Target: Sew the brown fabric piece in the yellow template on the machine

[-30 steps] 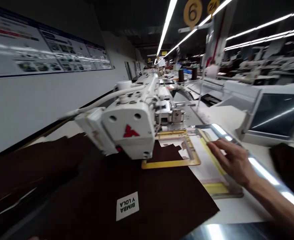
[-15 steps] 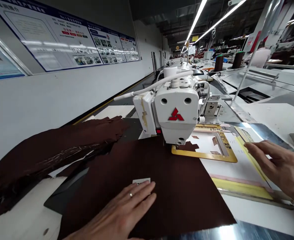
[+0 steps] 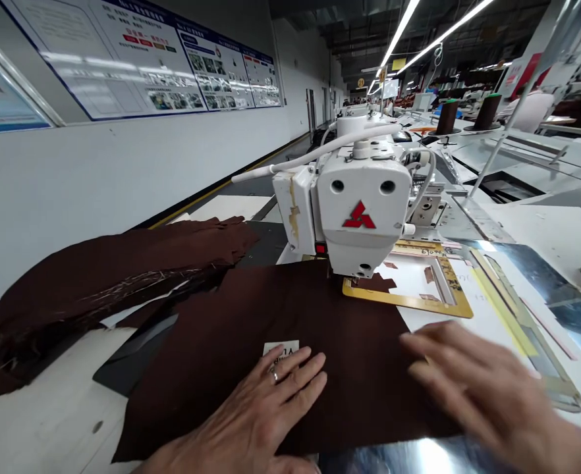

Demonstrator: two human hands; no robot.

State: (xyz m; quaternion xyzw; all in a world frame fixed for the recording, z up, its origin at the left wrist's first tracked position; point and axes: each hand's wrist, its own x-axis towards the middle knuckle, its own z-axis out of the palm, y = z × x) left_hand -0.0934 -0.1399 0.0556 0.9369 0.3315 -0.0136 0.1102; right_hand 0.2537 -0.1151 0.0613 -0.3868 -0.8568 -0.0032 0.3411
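Note:
A dark brown fabric panel lies flat on the table in front of a white sewing machine. My left hand rests flat on the panel, fingers stretched out, its fingertips over a small white label. My right hand hovers blurred over the panel's right edge, fingers spread and holding nothing. A yellow clamp frame sits under the machine head, with one corner of the panel inside it.
A heap of brown fabric pieces lies at the left. A long yellow-edged guide lies on the table at the right. Thread cones stand behind. Posters hang on the wall at the left.
My right hand has left the guide at the right and swung left onto the fabric's edge. My left hand has come into view and settled on the label.

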